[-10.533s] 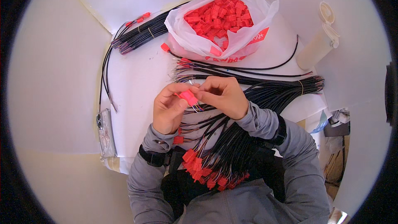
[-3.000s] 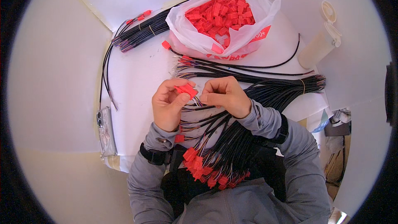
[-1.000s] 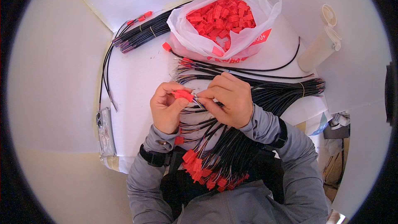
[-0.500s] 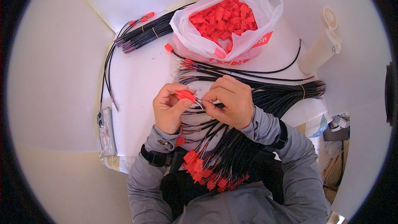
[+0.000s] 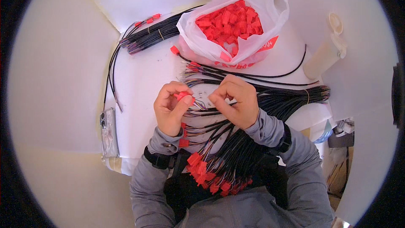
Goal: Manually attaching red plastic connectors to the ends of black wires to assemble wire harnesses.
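My left hand (image 5: 168, 109) pinches a red plastic connector (image 5: 184, 96) between thumb and fingers. Thin coloured wires (image 5: 201, 104) run out of its right side. Just right of these wires is my right hand (image 5: 238, 103), thumb and forefinger together; whatever may be between them is too small to make out. Beneath and beside both hands fans a bundle of black cables (image 5: 270, 106), tied with a band near its right end. Several of its cables end in red connectors (image 5: 198, 168) close to my body, while others at the far side show bare wire ends.
Beyond my hands stands a white plastic bag (image 5: 192, 44) full of red connectors (image 5: 232, 21). Another banded black cable bundle (image 5: 154, 33) lies to its left. A phone (image 5: 109, 133) rests at the table's left edge, and a cream flip-lid bottle (image 5: 324, 59) stands far right.
My right hand has drawn slightly right, off the wires by the connector. In my left hand the connector has turned and sits deeper between the fingers.
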`<state>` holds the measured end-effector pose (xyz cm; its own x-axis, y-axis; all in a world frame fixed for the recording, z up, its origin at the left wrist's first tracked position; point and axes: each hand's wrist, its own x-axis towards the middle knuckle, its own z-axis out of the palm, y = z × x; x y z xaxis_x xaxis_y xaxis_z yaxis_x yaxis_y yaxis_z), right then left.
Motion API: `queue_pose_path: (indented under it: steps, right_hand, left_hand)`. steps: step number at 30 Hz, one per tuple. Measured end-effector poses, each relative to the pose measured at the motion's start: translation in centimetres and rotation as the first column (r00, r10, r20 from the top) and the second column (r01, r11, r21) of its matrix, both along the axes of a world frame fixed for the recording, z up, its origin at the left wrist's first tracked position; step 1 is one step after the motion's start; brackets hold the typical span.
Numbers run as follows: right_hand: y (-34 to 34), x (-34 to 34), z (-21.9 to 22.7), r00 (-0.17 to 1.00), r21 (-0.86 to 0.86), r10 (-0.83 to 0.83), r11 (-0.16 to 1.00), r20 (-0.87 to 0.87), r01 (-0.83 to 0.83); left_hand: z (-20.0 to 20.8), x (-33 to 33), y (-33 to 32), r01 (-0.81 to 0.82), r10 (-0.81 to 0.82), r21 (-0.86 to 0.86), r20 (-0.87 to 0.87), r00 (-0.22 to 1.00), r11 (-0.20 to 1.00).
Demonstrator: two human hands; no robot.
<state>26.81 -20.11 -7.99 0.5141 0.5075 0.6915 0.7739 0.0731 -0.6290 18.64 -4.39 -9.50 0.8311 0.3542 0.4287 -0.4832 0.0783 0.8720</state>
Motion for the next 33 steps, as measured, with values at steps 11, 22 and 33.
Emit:
queue_pose_path:
  steps: [11, 22, 33]
  right_hand:
    - [0.3, 1.0, -2.8, 0.994, -0.395, -0.061, 0.914, 0.089, 0.092]
    - [0.2, 0.5, -1.9, 0.982, -0.543, 0.162, 0.818, -0.100, -0.191]
    - [0.0, 3.1, -3.3, 0.864, -0.450, -0.360, 0.745, 0.351, 0.493]
  left_hand:
    - [1.1, -0.1, 2.5, -0.267, 0.307, 0.207, -0.191, 0.933, 0.941]
    - [-0.4, 0.7, 6.4, -0.320, 0.282, -0.088, -0.299, 0.912, 0.943]
    - [-1.3, 1.0, 6.3, -0.180, 0.170, 0.008, -0.373, 0.912, 0.984]
